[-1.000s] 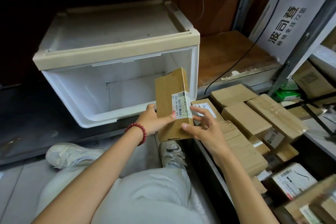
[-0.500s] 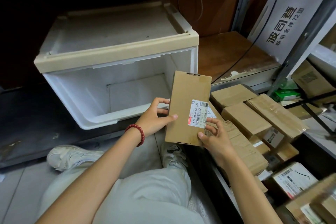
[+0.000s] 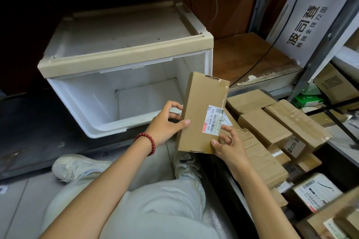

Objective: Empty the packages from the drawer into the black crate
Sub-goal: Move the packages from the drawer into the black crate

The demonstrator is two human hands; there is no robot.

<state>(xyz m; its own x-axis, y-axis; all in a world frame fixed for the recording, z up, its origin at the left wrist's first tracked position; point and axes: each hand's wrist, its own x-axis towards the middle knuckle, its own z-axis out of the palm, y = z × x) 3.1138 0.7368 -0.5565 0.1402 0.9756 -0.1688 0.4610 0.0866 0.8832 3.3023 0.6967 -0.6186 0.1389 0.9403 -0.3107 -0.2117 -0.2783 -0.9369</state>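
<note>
**Package turned label-up, crate off its right side**

Rotated since 1.0 s ago: the package (image 3: 198, 106) was edge-on to the camera, and now its broad face and label (image 3: 212, 119) point up.

Grip: the left hand (image 3: 165, 124) holds the left long edge, thumb on the face and fingers curled behind. The right hand (image 3: 227, 145) pinches the lower right corner, thumb on the face and fingers just below the label.

Position: the package is between the 2 hands, above a shoe (image 3: 186, 163). Its long axis runs near-to-far, with the far end tipped slightly right.

Key relation: the black crate (image 3: 213, 180) lies directly right of the package. The crate wall is just beside the right wrist, and brown packages (image 3: 264, 128) are already stacked inside. The right hand is nearer, so my read is a short carry right and down, with the left hand letting go.

Beyond that, the drawer (image 3: 124, 64) is pulled out and no packages show in the part I can see. This is likely the last 1.
</note>
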